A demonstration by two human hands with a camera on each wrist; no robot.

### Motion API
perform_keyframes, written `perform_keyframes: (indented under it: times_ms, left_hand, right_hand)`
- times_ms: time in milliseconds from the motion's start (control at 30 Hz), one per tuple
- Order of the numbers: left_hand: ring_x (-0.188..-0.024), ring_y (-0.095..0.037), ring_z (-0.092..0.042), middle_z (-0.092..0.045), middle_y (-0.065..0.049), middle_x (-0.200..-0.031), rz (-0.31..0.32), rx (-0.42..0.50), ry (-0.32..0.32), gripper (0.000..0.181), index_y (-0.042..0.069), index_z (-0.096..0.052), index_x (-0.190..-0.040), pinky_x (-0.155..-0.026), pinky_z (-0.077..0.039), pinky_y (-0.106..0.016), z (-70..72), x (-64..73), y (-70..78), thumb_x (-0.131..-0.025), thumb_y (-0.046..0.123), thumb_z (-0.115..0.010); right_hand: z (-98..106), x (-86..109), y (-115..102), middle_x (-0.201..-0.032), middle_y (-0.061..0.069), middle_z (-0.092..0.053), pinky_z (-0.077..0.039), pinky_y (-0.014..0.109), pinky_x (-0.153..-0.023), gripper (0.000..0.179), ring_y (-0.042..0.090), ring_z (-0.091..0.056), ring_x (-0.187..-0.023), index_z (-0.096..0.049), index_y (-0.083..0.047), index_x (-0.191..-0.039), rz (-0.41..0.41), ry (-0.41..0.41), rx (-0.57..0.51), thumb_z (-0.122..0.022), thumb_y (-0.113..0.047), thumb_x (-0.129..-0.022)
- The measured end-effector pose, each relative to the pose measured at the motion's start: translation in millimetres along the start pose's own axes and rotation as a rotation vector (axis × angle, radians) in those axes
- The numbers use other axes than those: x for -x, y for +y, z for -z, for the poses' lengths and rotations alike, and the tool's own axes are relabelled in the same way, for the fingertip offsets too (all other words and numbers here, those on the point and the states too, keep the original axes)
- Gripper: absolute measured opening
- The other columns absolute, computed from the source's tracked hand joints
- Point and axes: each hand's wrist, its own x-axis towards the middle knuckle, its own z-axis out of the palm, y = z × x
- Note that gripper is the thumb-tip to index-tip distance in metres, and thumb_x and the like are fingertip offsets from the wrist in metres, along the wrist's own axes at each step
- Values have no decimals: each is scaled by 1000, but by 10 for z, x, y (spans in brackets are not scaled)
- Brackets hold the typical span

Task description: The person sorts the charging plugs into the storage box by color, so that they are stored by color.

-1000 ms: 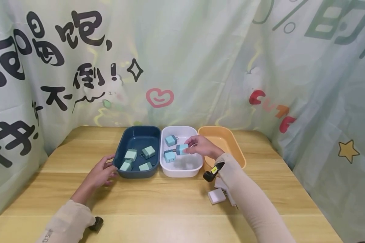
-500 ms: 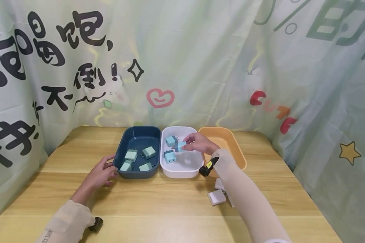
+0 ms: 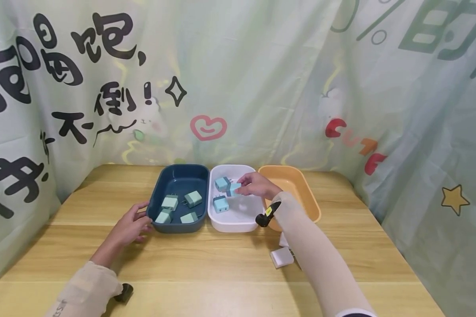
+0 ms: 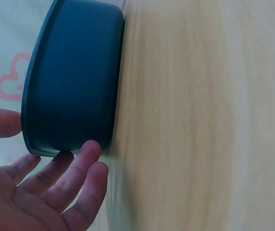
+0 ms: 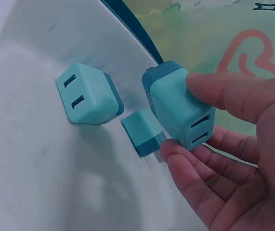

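Over the white tray [image 3: 235,226], my right hand [image 3: 258,185] pinches a light-blue plug charger [image 5: 181,103] between thumb and fingertips, its two USB slots turned toward the palm. Two more blue chargers lie on the tray floor: one charger [image 5: 88,94] shows its slots, and the other charger [image 5: 142,131] is close beneath the held one. My left hand [image 3: 130,225] touches the left wall of the dark blue tray [image 4: 74,72] with loosely spread fingers. Inside that tray are several pale green chargers [image 3: 193,199].
An orange tray [image 3: 290,174] stands right of the white one, partly behind my right forearm. White chargers [image 3: 281,257] lie on the wooden table [image 3: 206,273] in front of it, partly covered by the sleeve. A printed curtain [image 3: 254,88] hangs behind the table.
My right hand has moved slightly left and back with the blue charger, bringing it close to the rear charger in the white tray. The left hand stays put.
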Motion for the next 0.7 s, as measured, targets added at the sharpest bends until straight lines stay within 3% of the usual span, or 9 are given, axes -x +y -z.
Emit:
perform_keyframes:
  times_ms: [400,700]
  left_hand:
    - [-107,-36,-59,-32,-31,-148,-2,1,4,63,10,-17,-154,-73,-53,-38,-11,1,-15,-99,19,-45]
    - [-109,-38,-58,-32,-31,-148,1,-4,4,63,9,-17,-154,-74,-53,-38,-14,6,-16,-99,20,-45]
  right_hand:
    - [16,-42,9,-102,12,-62,-51,31,-79,48,22,-61,-86,-60,5,-118,5,11,40,-78,-18,-81]
    - [24,1,11,-108,16,-62,-51,34,-89,38,26,-63,-100,-55,10,-124,1,-16,-83,-64,-5,-90]
